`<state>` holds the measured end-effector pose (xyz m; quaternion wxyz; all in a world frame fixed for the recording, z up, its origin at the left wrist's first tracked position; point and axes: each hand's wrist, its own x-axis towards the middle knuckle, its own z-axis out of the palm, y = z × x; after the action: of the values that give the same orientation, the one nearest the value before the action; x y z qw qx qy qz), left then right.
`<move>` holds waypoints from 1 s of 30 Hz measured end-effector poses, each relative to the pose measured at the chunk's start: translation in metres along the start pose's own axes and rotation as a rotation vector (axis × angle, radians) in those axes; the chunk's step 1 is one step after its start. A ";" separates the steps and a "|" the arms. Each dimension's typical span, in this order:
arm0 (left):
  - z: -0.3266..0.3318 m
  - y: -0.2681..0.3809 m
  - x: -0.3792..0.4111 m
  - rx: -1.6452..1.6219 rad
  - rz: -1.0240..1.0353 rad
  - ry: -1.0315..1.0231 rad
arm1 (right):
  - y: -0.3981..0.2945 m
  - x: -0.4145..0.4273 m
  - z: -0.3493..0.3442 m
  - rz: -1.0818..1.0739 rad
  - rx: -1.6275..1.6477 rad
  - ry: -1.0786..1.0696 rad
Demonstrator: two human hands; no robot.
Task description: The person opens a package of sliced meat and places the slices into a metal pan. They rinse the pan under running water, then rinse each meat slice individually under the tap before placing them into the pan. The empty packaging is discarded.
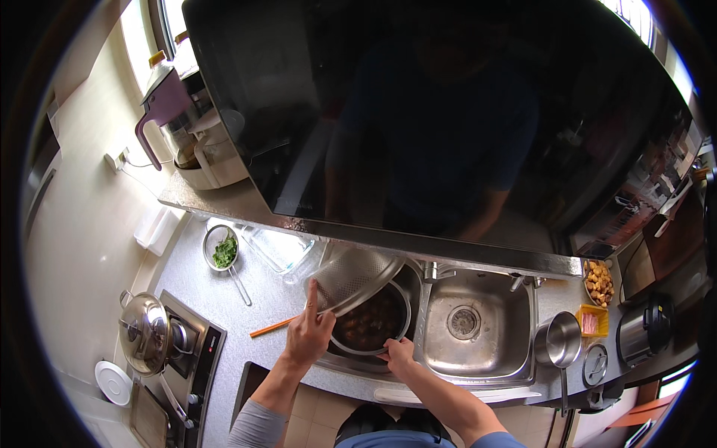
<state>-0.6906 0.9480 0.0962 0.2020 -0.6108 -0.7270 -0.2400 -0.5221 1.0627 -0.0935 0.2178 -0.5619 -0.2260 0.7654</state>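
In the left sink basin stands a round metal bowl [409, 313] with dark, wet, roundish pieces in it, too dim to name. My right hand [399, 353] grips the bowl's near rim. Tilted above the bowl's far left part is a perforated metal colander [347, 280]. My left hand [313, 330] holds its near rim, the index finger stretched out along it. A brown stick [273, 326], perhaps a chopstick, lies on the counter and runs behind my left hand.
Left of the bowl are a mesh strainer [205, 246] with green leaves and a glass dish [280, 252]. A lidded pan [144, 334] sits on the gas stove. Right of the empty basin [476, 353] stand a saucepan [562, 340] and a yellow basket [601, 318]. A dark glossy panel overhangs the sink's back.
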 end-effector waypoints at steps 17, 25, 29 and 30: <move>0.064 -0.002 -0.012 0.111 0.260 -0.112 | 0.045 0.082 -0.001 0.159 -0.164 0.187; 0.117 0.011 -0.032 0.226 0.440 -0.124 | -0.016 -0.029 -0.039 0.024 -0.508 -0.212; 0.132 0.017 -0.064 0.220 0.502 -0.133 | -0.061 -0.110 -0.085 -0.160 -0.449 -0.290; 0.132 0.020 -0.066 0.186 0.529 -0.142 | -0.068 -0.119 -0.094 -0.180 -0.443 -0.291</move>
<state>-0.6593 0.9772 -0.0458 0.2613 -0.7733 -0.5736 -0.0681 -0.3941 1.0567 0.0125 0.1220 -0.4577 -0.4654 0.7476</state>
